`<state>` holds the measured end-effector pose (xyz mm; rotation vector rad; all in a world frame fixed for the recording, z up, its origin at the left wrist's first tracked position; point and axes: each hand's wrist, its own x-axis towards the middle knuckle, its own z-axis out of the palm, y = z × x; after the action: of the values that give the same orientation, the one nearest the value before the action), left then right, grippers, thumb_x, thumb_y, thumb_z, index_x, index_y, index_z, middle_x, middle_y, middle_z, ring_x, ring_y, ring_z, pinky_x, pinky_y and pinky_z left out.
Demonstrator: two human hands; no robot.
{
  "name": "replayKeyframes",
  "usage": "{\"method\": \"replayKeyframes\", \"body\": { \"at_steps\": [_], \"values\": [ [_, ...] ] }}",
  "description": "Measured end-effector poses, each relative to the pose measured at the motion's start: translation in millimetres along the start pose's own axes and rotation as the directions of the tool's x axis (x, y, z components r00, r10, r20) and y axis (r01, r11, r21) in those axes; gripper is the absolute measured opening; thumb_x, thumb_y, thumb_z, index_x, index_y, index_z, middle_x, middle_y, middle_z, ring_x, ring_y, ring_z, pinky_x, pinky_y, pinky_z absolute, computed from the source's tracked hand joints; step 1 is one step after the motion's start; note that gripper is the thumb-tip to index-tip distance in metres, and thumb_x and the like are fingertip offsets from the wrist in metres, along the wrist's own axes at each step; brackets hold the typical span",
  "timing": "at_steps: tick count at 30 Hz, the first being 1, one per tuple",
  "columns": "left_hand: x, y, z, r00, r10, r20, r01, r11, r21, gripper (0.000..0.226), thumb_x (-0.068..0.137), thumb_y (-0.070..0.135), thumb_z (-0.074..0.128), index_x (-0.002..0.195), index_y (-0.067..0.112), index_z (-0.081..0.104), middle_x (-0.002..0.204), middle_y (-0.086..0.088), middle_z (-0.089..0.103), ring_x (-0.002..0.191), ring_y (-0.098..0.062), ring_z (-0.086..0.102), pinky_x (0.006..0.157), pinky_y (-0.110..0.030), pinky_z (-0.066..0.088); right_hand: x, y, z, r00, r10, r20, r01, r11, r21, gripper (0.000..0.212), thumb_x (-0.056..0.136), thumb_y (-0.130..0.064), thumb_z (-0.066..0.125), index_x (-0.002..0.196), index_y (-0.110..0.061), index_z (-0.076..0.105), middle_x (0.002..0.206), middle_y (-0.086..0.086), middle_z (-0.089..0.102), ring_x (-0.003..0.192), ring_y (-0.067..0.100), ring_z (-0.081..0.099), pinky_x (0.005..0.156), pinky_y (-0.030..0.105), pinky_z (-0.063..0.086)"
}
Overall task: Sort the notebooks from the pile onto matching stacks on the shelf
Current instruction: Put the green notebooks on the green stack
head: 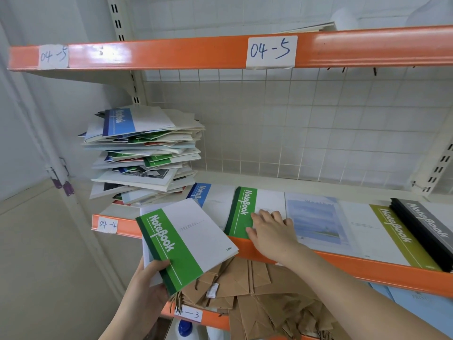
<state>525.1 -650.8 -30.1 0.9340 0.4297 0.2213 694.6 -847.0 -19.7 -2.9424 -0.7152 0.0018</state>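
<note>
A tall, untidy pile of mixed notebooks (144,153) stands at the left end of the shelf (367,265) labelled 04-4. My left hand (149,285) grips a green-and-white notebook (188,239) by its lower corner, in front of the shelf edge; a second notebook lies under it in the same grip. My right hand (272,231) rests with straight fingers on the green notebook stack (241,209) on the shelf. Along the shelf lie a blue stack (210,197), a pale picture-cover stack (316,219), an olive stack (389,234) and a black stack (424,227).
An orange shelf beam (171,54) labelled 04-5 runs overhead. Behind the shelf is a white wire grid (306,123). On the lower shelf, labelled with a 3, lie crumpled brown paper bags (257,290). A blue-capped bottle (185,327) stands below.
</note>
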Motion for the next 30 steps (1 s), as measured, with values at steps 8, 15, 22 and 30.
{"method": "replayKeyframes", "body": {
  "at_steps": [8, 15, 22, 30],
  "values": [
    [-1, -8, 13, 0.998, -0.007, 0.055, 0.007, 1.000, 0.015, 0.038, 0.087, 0.003, 0.047, 0.120, 0.021, 0.054, 0.112, -0.014, 0.066, 0.092, -0.031, 0.066, 0.060, -0.036, 0.059, -2, 2, 3, 0.999, -0.008, -0.053, 0.010, 0.999, 0.031, 0.053, 0.099, -0.047, 0.024, 0.146, -0.023, 0.027, 0.148, -0.002, 0.030, 0.132, 0.022, 0.026, 0.103, 0.043, 0.026],
    [-2, -11, 30, 0.990, -0.010, 0.138, 0.005, 0.999, 0.039, 0.048, 0.072, 0.008, 0.054, 0.118, 0.024, 0.055, 0.111, -0.013, 0.068, 0.095, -0.034, 0.066, 0.059, -0.039, 0.059, -6, 8, -5, 0.989, 0.035, -0.140, 0.032, 0.893, 0.449, 0.039, 0.101, -0.038, 0.031, 0.100, -0.012, 0.061, 0.100, 0.000, 0.061, 0.098, 0.017, 0.053, 0.089, 0.036, 0.046],
    [2, -24, 50, 0.986, -0.027, 0.163, 0.014, 0.997, 0.077, 0.046, 0.075, 0.007, 0.062, 0.119, 0.020, 0.056, 0.106, -0.014, 0.071, 0.099, -0.037, 0.066, 0.079, -0.051, 0.054, -20, 11, -27, 0.992, -0.012, 0.123, -0.094, 0.577, 0.812, 0.027, 0.090, -0.034, 0.059, 0.109, -0.015, 0.051, 0.094, -0.002, 0.059, 0.081, 0.010, 0.060, 0.062, 0.025, 0.048],
    [3, -19, 42, 0.998, 0.003, 0.058, -0.004, 1.000, 0.008, 0.051, 0.073, 0.011, 0.064, 0.123, 0.013, 0.056, 0.092, -0.011, 0.066, 0.072, -0.024, 0.061, 0.045, -0.025, 0.051, -4, 35, -25, 0.901, 0.433, -0.013, -0.135, 0.310, 0.941, 0.022, 0.095, -0.012, 0.051, 0.116, -0.006, 0.050, 0.107, 0.008, 0.057, 0.088, 0.018, 0.054, 0.069, 0.028, 0.044]
  ]
}}
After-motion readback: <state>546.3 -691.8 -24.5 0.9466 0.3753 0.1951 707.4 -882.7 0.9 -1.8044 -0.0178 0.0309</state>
